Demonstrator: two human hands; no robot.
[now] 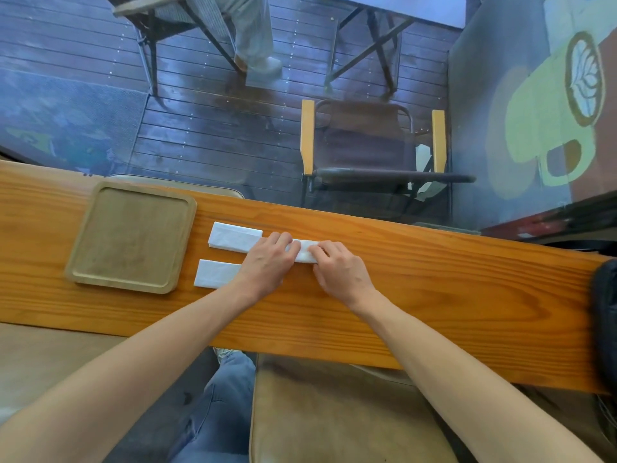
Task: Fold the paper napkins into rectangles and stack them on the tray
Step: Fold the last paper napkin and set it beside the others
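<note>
A square wooden tray (pixel 100 272) lies bare on the left of the long wooden counter (pixel 434 289). Right of it lie two folded white napkins, one farther back (pixel 233 237) and one nearer (pixel 215 274), its right end hidden under my left wrist. A third white napkin (pixel 305 252), folded narrow, lies between my hands. My left hand (pixel 267 262) presses its left end with the fingers laid over it. My right hand (pixel 340 269) pinches its right end with curled fingers.
The counter's far edge drops to a plank floor with a folding chair (pixel 370 145), another table and a seated person's leg (pixel 253 35). A dark object (pixel 606 312) sits at the counter's right end. Cushioned seats lie below the near edge.
</note>
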